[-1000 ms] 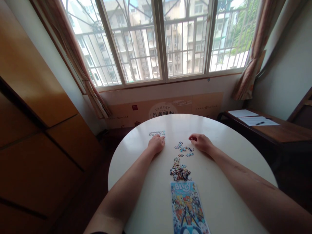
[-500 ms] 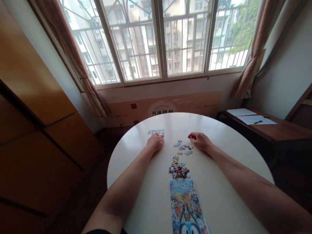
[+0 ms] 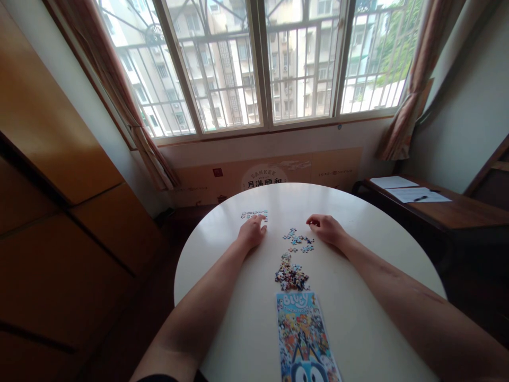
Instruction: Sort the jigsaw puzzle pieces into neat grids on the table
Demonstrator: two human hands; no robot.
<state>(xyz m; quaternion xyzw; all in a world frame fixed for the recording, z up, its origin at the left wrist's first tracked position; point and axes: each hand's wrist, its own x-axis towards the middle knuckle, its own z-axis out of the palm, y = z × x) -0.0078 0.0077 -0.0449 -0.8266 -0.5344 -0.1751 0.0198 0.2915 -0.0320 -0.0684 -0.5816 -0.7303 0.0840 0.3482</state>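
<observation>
My left hand (image 3: 251, 232) rests on the white round table, its index finger and thumb parted beside a joined strip of jigsaw pieces (image 3: 249, 215). The index fingertip reaches the strip's right end, and I see nothing held in the hand. Across the table, my right hand (image 3: 326, 229) lies with its fingers curled in; whatever they may hold is too small to make out. Loose blue-toned jigsaw pieces (image 3: 295, 239) are spread between the two hands. Closer to me is a heaped pile of jigsaw pieces (image 3: 292, 276), mostly dark and multicoloured.
A Bluey picture sheet (image 3: 304, 331) lies below the pile, towards me. The round table's (image 3: 366, 297) far edge stands near the wall under the window. On the right, a wooden side table (image 3: 473, 209) bears papers (image 3: 413, 195) and a pen (image 3: 420, 199).
My left index finger and thumb have spread apart, with the index finger lifting at the strip's right end. My right hand stays where it was.
</observation>
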